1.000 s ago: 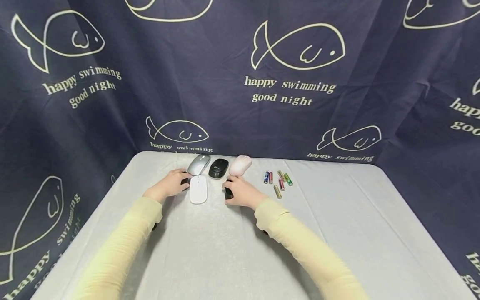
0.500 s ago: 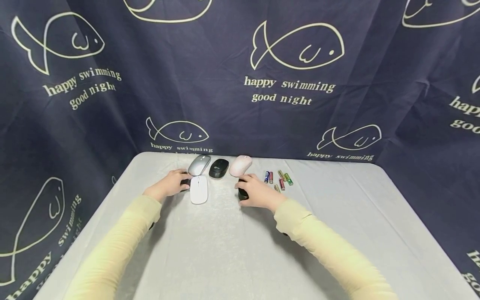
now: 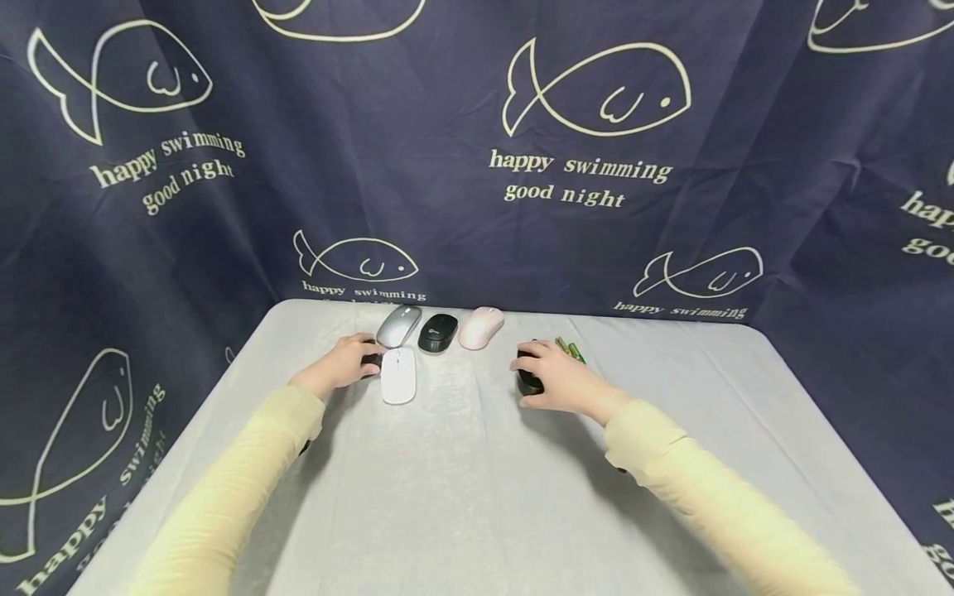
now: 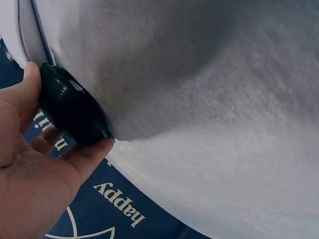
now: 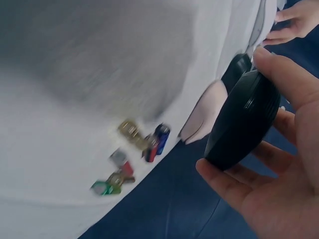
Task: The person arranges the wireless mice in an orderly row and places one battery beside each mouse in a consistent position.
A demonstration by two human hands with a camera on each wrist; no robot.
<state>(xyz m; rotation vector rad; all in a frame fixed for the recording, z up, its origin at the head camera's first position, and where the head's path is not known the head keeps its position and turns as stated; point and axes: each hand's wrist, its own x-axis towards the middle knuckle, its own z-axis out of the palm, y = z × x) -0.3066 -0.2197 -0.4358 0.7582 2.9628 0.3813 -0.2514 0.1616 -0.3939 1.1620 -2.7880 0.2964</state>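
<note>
My left hand (image 3: 344, 362) grips a black computer mouse (image 4: 72, 104) by its sides, thumb on one side and fingers on the other. Right beside that hand lies a white mouse (image 3: 398, 377). Over on the right, my right hand (image 3: 559, 377) holds another black mouse (image 5: 246, 119) between thumb and fingers. It overlaps the batteries (image 3: 575, 353) in the head view and hides most of them. The right wrist view shows several small batteries (image 5: 162, 138) in blue, red, green and gold, lying loose on the table.
Along the back edge of the white-covered table (image 3: 447, 497) sit a grey mouse (image 3: 398, 326), a third black mouse (image 3: 438, 334) and a pink mouse (image 3: 481, 329). Behind them hangs a dark blue curtain (image 3: 447, 199) with fish drawings.
My right hand has carried its black mouse to the right, away from the pink mouse and across to the batteries. The left hand has stayed in place on its mouse.
</note>
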